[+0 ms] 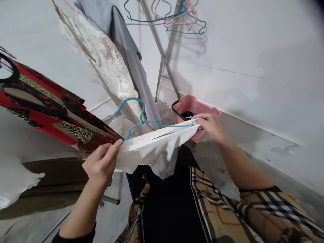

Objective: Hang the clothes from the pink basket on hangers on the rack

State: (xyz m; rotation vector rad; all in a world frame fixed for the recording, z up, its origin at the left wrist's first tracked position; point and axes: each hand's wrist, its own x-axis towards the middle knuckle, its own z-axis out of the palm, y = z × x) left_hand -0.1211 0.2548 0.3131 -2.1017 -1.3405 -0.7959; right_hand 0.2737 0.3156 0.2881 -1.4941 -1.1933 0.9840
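A blue clothes hanger (144, 114) sits in the top of a thin white garment (154, 145), its hook pointing up. The garment's upper edge is stretched between my two hands, and its lower part hangs in loose folds. At the left end, my left hand (101, 162) pinches the cloth beside the hanger's arm. My right hand (209, 126) grips the other end of the cloth, where the hanger's tip reaches. What kind of garment it is, I cannot make out.
A red patterned garment (58, 114), a white lace garment (111, 60) and a grey garment (134, 64) hang at the left. Several hangers (174, 17) hang on a metal rack (165, 59). A pink basket (187, 103) with dark things in it stands by the wall.
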